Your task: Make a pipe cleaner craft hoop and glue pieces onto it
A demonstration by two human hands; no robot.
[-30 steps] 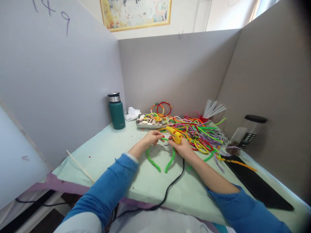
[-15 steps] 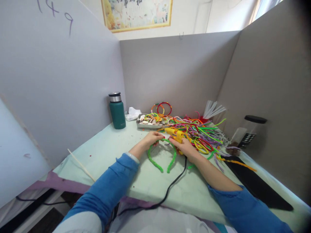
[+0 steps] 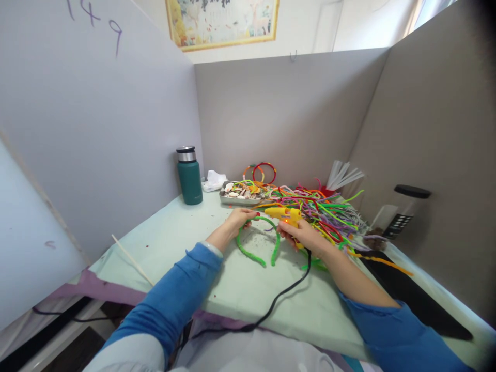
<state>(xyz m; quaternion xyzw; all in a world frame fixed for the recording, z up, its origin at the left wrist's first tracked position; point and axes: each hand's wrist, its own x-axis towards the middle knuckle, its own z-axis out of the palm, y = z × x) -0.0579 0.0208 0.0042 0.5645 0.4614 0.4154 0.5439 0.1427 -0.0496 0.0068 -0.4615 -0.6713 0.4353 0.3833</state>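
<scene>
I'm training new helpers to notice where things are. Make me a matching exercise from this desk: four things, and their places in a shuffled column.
Things
1. Green headband
2. Yellow glue gun
3. Teal bottle
4. Black-lidded jar

Places
A. In the right hand
B. By the right-side partition
C. In the left hand
D. By the left-side partition

Right pairs: 1-C, 2-A, 3-D, 4-B

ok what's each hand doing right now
Left hand: closed, pinching the green headband.
Right hand: closed, holding the yellow glue gun.
</scene>
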